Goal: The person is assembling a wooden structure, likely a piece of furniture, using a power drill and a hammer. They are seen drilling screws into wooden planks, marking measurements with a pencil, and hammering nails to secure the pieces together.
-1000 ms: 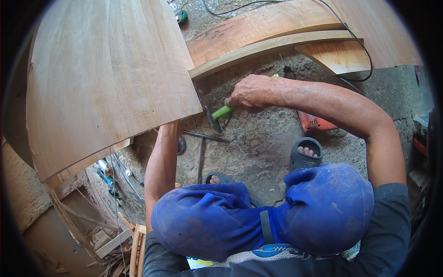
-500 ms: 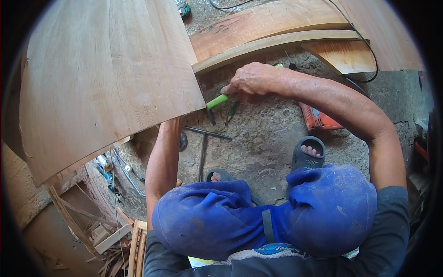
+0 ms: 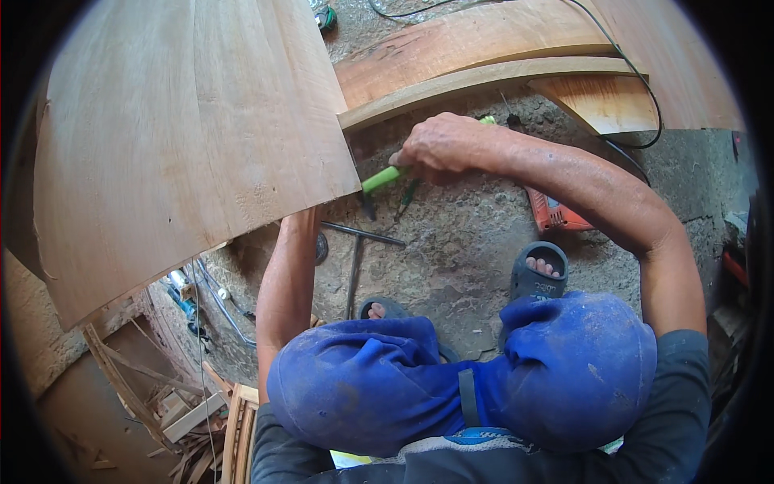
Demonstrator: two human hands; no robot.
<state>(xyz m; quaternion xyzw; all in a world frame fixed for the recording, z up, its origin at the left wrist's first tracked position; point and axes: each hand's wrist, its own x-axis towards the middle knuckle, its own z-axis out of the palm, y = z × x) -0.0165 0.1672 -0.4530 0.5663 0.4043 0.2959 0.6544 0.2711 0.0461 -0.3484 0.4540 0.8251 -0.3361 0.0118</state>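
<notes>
My right hand point(image 3: 443, 149) is wrapped round a hammer point(image 3: 380, 179) with a bright green handle. Its dark head is down by the near right corner of a large wooden panel point(image 3: 201, 121), partly hidden by the panel edge. My left forearm point(image 3: 286, 282) reaches up under that panel, which hides the left hand and whatever it touches. Just right of the hammer head lies a thin tool with a dark green handle point(image 3: 409, 191), perhaps a screwdriver. A dark metal T-shaped bar point(image 3: 355, 262) rests on the rough floor between the left forearm and my feet.
An orange-red power tool point(image 3: 556, 212) sits on the floor beneath my right forearm. Curved wooden boards point(image 3: 484, 40) and a narrow wooden strip point(image 3: 484, 87) lie at the back, with a black cable point(image 3: 657, 105) across them. Wood scraps point(image 3: 181, 415) are piled at lower left.
Almost nothing has moved. My right hand and the hammer have shifted very slightly, and the whole view has moved a little.
</notes>
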